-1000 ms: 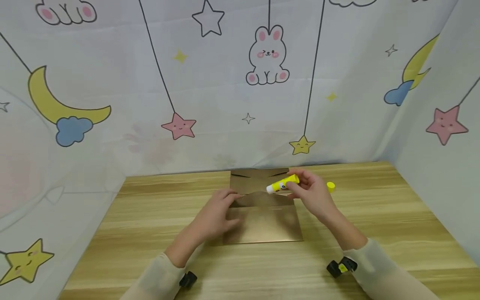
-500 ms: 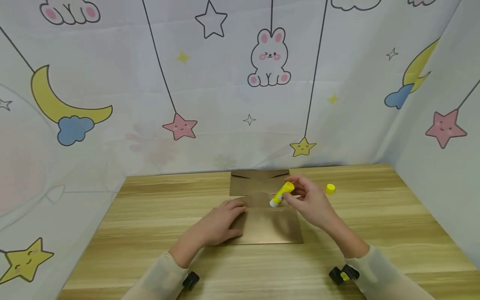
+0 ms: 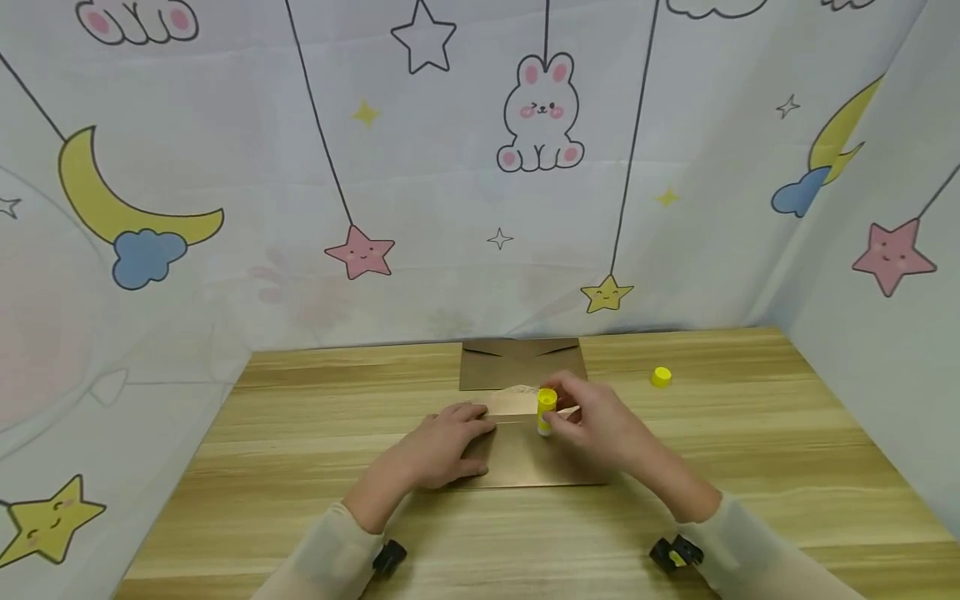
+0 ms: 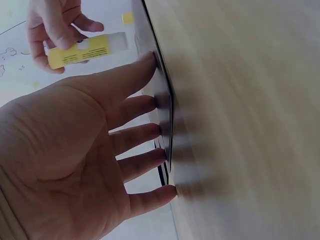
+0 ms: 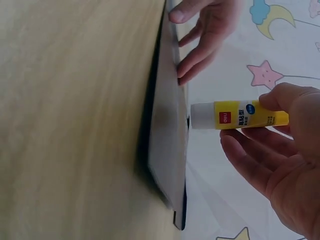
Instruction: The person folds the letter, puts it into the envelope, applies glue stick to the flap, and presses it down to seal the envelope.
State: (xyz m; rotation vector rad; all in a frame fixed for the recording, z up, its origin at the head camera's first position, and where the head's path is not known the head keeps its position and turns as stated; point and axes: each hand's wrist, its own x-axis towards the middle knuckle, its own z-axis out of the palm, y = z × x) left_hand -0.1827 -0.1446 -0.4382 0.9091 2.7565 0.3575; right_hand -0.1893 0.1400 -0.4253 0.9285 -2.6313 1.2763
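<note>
A bronze-coloured envelope (image 3: pixel 517 458) lies on the table with its flap (image 3: pixel 513 404) spread away from the person. On its left part rest the fingertips of my left hand (image 3: pixel 442 446), fingers extended; in the left wrist view the little finger reaches past the envelope's edge to the tabletop. My right hand (image 3: pixel 600 421) pinches a yellow glue stick (image 5: pixel 250 115) between thumb and fingers. Its white end points down at the envelope near the flap's fold. Whether that end touches the paper, I cannot tell. The glue stick's yellow cap (image 3: pixel 661 377) stands apart to the right.
A second bronze envelope (image 3: pixel 521 364) lies behind the first, against the back curtain (image 3: pixel 420 308). The wood-grain table (image 3: pixel 315 417) extends to both sides, with printed cloth around it. Each sleeve carries a black wrist device, such as the right one (image 3: pixel 675 552).
My right hand has lowered the glue stick toward the envelope and turned it from slanted to upright, ending nearer the person. My left hand has settled onto the envelope's left side.
</note>
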